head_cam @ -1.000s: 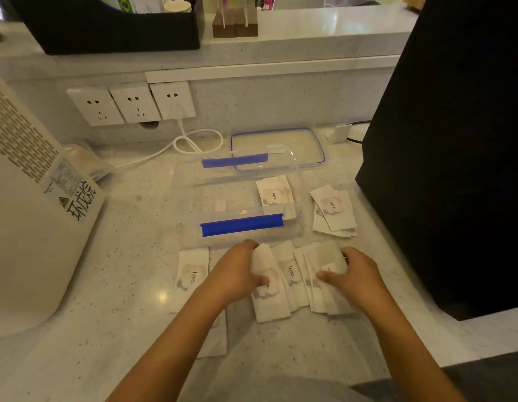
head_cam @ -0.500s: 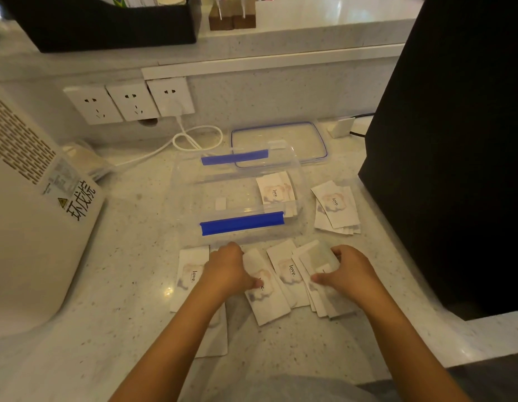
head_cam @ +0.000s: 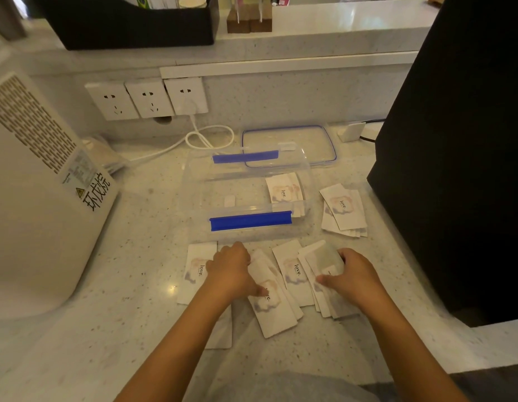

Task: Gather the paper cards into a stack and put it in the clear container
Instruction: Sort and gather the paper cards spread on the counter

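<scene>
This looks like a service counter in a shop or café. A speckled stone countertop [head_cam: 136, 285] runs below a raised ledge [head_cam: 324, 27], on which stand a black organiser tray [head_cam: 127, 24] and wooden sign holders [head_cam: 249, 23]. Below that ledge sit three wall sockets [head_cam: 147, 98]; left of them stands a white appliance [head_cam: 34, 198].

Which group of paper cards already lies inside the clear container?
The cards at the right end of the clear container, seen through its wall. The pile to its right and the cards under both hands lie on the counter.
</scene>
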